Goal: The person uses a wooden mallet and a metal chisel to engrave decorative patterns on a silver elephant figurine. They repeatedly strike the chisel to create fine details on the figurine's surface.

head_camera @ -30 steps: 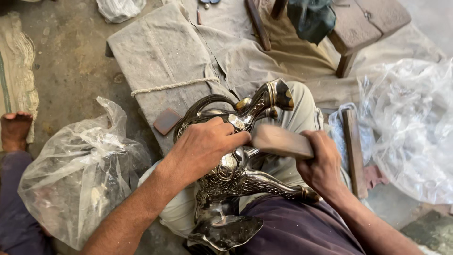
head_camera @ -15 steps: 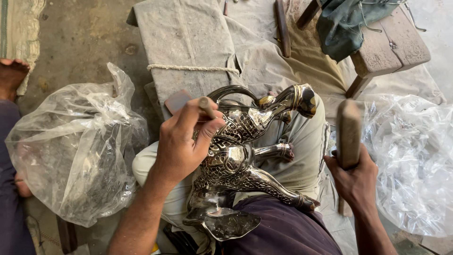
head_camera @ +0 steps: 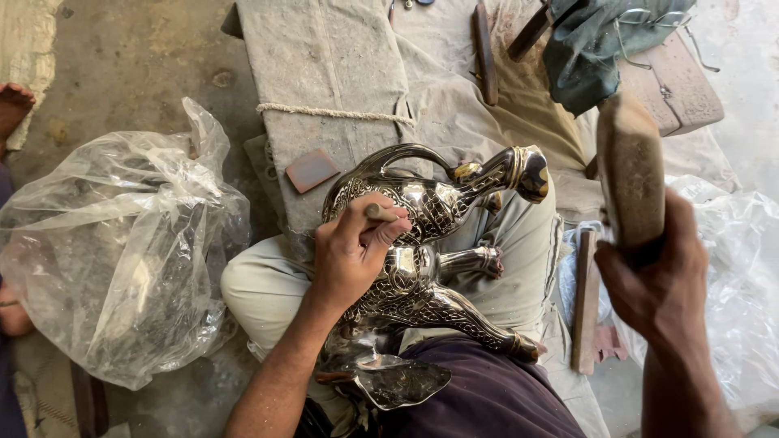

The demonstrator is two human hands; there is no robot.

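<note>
Left hand (head_camera: 350, 261) presses punch (head_camera: 380, 213) on ewer (head_camera: 422, 243); right hand (head_camera: 657, 280) lifts mallet (head_camera: 631, 166).

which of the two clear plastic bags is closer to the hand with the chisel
The big crumpled plastic bag on the left, beside the left hand; the other bag lies beyond the right hand.

Single head camera, looking steeply down, close over lap, floor (head_camera: 122, 65) filling frame edges.

Left hand (head_camera: 353, 255) is curled tight, fingers pinched together, wrist bent down, forearm angling in from below. Right hand (head_camera: 657, 280) is up higher, fist clenched, well off to the side.
</note>
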